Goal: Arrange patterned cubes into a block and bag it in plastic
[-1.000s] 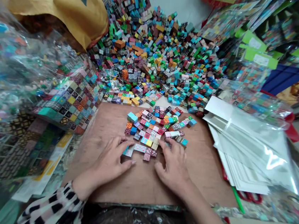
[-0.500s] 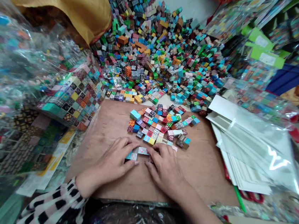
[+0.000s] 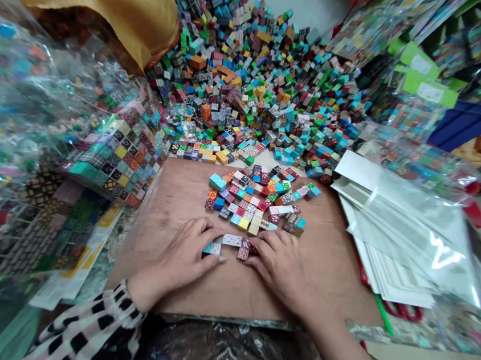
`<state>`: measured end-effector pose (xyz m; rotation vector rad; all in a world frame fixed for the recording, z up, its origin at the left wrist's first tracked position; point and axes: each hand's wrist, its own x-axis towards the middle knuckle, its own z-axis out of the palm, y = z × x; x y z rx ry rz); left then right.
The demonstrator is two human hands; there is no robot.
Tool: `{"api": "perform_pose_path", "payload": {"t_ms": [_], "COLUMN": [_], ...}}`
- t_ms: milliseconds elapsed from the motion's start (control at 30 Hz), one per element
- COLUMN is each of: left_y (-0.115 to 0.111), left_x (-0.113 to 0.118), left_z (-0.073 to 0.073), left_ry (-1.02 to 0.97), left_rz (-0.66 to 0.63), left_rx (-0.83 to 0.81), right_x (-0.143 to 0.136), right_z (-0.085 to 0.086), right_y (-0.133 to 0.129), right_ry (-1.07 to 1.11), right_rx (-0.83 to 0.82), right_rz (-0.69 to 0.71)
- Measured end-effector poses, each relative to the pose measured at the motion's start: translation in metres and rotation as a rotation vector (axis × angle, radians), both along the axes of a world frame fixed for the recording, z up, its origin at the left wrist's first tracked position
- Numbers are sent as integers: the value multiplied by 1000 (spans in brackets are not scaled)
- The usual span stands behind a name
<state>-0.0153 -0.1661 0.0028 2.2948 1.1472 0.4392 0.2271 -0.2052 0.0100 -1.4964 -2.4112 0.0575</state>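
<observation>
On the brown board (image 3: pixel 194 295), my left hand (image 3: pixel 188 246) has its thumb and fingers closed around a light blue and white block (image 3: pixel 212 248). A pale block with pink marks (image 3: pixel 232 240) lies between my hands, touching the blocks on either side. My right hand (image 3: pixel 279 261) pinches dark red patterned blocks (image 3: pixel 244 248) at their right side, its fingertips partly covering them. Just beyond my hands lies a loose cluster of small multicoloured blocks (image 3: pixel 246 208), with a beige block (image 3: pixel 255 222) at its near edge.
A big heap of small blocks (image 3: pixel 250 89) rises behind the board. Plastic bags of blocks (image 3: pixel 38 96) and a block-patterned stack (image 3: pixel 118 156) stand at the left. White sheets (image 3: pixel 388 247), red scissors (image 3: pixel 407 312) and a blue bin (image 3: pixel 465 126) are at the right.
My right hand has shifted to the right, uncovering more of the dark red blocks. The beige block at the cluster's near edge has turned. My left hand has stayed nearly in place.
</observation>
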Motion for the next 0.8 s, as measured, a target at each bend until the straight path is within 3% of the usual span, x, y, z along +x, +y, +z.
{"api": "perform_pose_path", "payload": {"t_ms": [333,567,800], "left_y": [1,-1,-5], "left_x": [-1,2,6], "left_z": [-10,-8,-6], "left_ry": [-41,-30,-12], "left_rz": [-31,-26,-11], "left_rx": [42,62,84], "right_x": [-12,-22,0], "right_z": [7,6,10], "right_y": [14,13,3], "right_ry": [-70,-84,12], "right_rx": [136,138,27], "right_rz": [58,39,-5]}}
